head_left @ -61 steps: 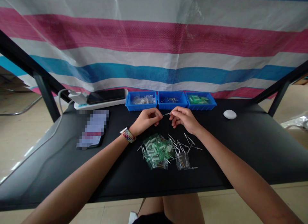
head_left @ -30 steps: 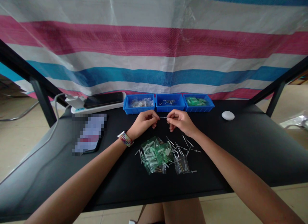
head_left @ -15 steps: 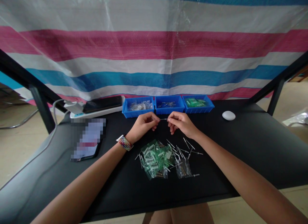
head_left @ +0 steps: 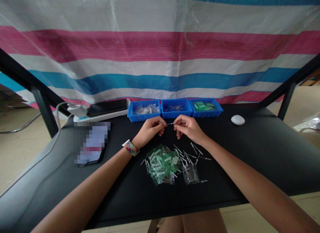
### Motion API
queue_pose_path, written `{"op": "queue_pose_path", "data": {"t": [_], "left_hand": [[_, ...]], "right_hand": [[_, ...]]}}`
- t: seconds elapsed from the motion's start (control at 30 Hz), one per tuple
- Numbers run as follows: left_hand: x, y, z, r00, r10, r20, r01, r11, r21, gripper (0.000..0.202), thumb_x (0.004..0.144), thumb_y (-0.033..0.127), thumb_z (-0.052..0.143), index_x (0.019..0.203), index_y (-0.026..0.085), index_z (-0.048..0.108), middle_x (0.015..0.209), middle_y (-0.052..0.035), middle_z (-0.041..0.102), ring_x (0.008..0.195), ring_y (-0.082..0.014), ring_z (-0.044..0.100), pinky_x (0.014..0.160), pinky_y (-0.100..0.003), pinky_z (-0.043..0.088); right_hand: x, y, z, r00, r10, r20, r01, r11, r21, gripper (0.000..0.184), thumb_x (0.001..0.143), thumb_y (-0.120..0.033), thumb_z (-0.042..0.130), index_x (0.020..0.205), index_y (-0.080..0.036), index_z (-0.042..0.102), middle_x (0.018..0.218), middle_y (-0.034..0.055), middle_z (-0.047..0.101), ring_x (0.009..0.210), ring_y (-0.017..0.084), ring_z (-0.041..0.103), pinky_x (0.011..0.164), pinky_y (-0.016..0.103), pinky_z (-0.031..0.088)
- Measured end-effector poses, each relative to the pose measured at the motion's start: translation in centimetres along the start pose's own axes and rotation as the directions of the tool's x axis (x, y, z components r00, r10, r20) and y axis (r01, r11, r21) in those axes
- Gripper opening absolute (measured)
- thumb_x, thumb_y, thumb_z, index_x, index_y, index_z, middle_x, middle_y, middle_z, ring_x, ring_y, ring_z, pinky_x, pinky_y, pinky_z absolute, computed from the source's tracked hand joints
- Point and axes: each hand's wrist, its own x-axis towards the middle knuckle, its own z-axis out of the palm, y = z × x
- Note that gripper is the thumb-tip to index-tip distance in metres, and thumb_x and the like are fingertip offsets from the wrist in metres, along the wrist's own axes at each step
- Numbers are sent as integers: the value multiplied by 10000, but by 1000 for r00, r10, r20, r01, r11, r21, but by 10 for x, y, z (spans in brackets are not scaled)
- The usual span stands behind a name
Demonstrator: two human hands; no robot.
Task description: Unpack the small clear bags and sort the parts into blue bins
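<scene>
My left hand [head_left: 150, 129] and my right hand [head_left: 188, 128] meet above the black table [head_left: 250, 153], just in front of the middle blue bin [head_left: 176, 109]. Both pinch the ends of one thin metal pin [head_left: 170, 124] held level between them. Closer to me lies a heap of small green and clear bags [head_left: 162, 163] with several loose metal pins [head_left: 192, 153] scattered to its right.
Three blue bins stand in a row at the back: left bin [head_left: 144, 110] with clear bags, right bin [head_left: 206, 107] with green ones. A power strip with a phone on it [head_left: 100, 110], another phone [head_left: 92, 143] and a white oval object [head_left: 237, 119] also lie on the table.
The hands have drawn closer together on the pin, so less of it shows between the fingers. The camera has tilted slightly; nothing else on the table has moved.
</scene>
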Motion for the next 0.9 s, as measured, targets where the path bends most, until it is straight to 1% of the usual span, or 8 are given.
{"op": "queue_pose_path", "data": {"t": [0.2, 0.43, 0.5, 0.57, 0.63, 0.7, 0.8, 0.9], "left_hand": [[0, -1, 1, 1000, 22, -3, -21, 1000, 19, 215, 886, 338, 754, 877, 145, 661, 719, 15, 629, 603, -102, 601, 589, -222, 503], [1, 0, 2, 1000, 19, 2, -19, 1000, -4, 234, 879, 339, 765, 949, 148, 650, 706, 30, 618, 578, -99, 594, 573, -222, 503], [1, -1, 1, 1000, 5, 5, -4, 999, -37, 232, 887, 336, 745, 980, 150, 644, 706, 29, 623, 574, -104, 600, 569, -227, 512], [1, -2, 0, 1000, -10, 7, 10, 998, -57, 227, 890, 335, 729, 986, 149, 643, 704, 22, 632, 574, -110, 607, 565, -231, 516], [1, -3, -1, 1000, -16, 11, 16, 998, -64, 217, 885, 326, 725, 982, 149, 645, 705, 16, 637, 579, -112, 611, 563, -229, 516], [1, -3, -1, 1000, -15, 12, 15, 998, -68, 206, 882, 314, 720, 982, 149, 649, 714, 12, 639, 590, -115, 617, 565, -229, 518], [1, -2, 0, 1000, -17, 10, 18, 997, -73, 188, 878, 298, 709, 977, 149, 651, 722, 10, 636, 599, -117, 618, 566, -229, 519], [1, -2, 0, 1000, -18, 18, 19, 998, -66, 177, 875, 284, 700, 974, 145, 653, 726, 10, 634, 589, -111, 607, 566, -227, 513]], "right_hand": [[0, -5, 1, 1000, -16, -26, 18, 998, 59, 363, 746, -413, 897, 864, -189, 637, 767, -31, 687, 538, 128, 680, 486, 263, 617], [1, -8, -4, 989, -112, -95, 109, 994, -31, 362, 746, -443, 900, 789, -201, 634, 647, -36, 654, 522, 141, 661, 511, 282, 611], [3, -12, -11, 950, -219, -221, 202, 974, -99, 325, 791, -445, 869, 814, -214, 642, 617, -40, 635, 527, 147, 660, 535, 288, 607], [4, -16, -21, 875, -326, -358, 268, 942, -203, 271, 846, -441, 822, 860, -225, 659, 617, -37, 626, 547, 157, 668, 559, 298, 608], [5, -19, -30, 832, -388, -397, 266, 906, -328, 235, 883, -439, 778, 932, -223, 701, 687, -13, 661, 567, 162, 678, 571, 309, 610], [5, -19, -34, 842, -410, -350, 248, 871, -424, 237, 910, -436, 735, 987, -212, 746, 904, 46, 739, 581, 147, 682, 564, 311, 610], [5, -16, -35, 855, -423, -301, 249, 843, -476, 240, 933, -415, 675, 963, -198, 774, 1187, 98, 726, 572, 110, 667, 523, 292, 584], [4, -19, -37, 888, -373, -267, 225, 861, -456, 214, 921, -379, 664, 921, -188, 758, 989, 67, 727, 556, 110, 641, 508, 269, 537]]}}
